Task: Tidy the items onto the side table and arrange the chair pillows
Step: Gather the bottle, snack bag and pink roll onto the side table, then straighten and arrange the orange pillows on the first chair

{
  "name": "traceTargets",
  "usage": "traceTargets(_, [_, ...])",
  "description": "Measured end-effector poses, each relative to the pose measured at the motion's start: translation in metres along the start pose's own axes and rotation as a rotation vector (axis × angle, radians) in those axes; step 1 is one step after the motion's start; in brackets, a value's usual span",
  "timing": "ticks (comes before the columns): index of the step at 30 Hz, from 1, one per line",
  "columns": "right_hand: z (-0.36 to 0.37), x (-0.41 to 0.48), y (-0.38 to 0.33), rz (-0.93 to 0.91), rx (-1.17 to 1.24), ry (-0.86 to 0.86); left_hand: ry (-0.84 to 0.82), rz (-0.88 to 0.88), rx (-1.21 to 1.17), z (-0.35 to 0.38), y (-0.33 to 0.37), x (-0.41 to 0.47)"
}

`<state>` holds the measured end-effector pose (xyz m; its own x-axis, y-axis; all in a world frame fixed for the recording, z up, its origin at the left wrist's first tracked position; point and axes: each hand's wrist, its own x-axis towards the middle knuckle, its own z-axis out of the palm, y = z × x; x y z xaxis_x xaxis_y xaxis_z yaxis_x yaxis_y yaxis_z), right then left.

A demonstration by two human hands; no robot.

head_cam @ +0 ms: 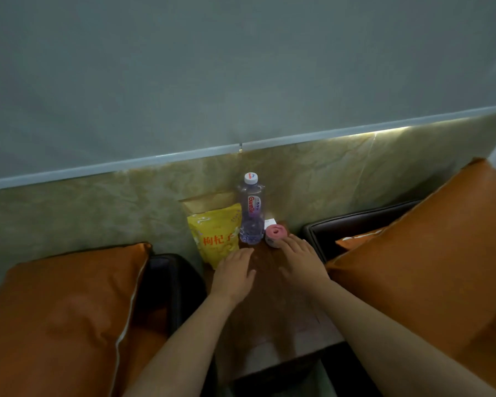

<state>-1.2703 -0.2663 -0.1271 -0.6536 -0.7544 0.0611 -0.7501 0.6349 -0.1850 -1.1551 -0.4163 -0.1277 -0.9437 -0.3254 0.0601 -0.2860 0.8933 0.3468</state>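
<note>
– Three items are lined up at the back of the desk (269, 325), against the marbled wall panel (98, 210): a yellow pouch (216, 236), a water bottle (251, 210) and a small pink-topped tub (275, 234).

– How are they set?

– The water bottle is stood upright, its long axis vertical, its white cap up and its label turned toward the camera. The yellow pouch is stood just to its left, slightly leaned, with its red characters faced forward. A brown paper bag (209, 200) is seen behind the pouch, against the panel. The tub is placed just right of the bottle, its pink top tilted toward the camera, and a small white object (269, 224) is partly hidden behind it.

– And the hands?

– Both are held flat and palm-down over the desk, fingers straight, with nothing gripped. The left hand (235, 275) is placed just in front of the pouch. The right hand (301, 260) is reached to the near side of the tub. Whether either item is actually touched cannot be told.

– What is found at the sides?

– The desk is flanked by two dark chairs. An orange pillow (69, 310) with pale piping is leaned on the left chair (169, 282). A second orange pillow (430, 253) is stood on the right chair (355, 224), close beside the right forearm.
</note>
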Motion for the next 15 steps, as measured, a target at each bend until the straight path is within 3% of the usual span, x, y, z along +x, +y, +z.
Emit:
traceTargets(11, [-0.027, -0.112, -0.005, -0.058, 0.013, 0.037, 0.063, -0.065, 0.061, 0.002, 0.058, -0.104])
traceTargets(15, [-0.02, -0.163, -0.02, -0.086, 0.041, -0.026, 0.026, -0.126, 0.039, 0.012, 0.077, -0.171])
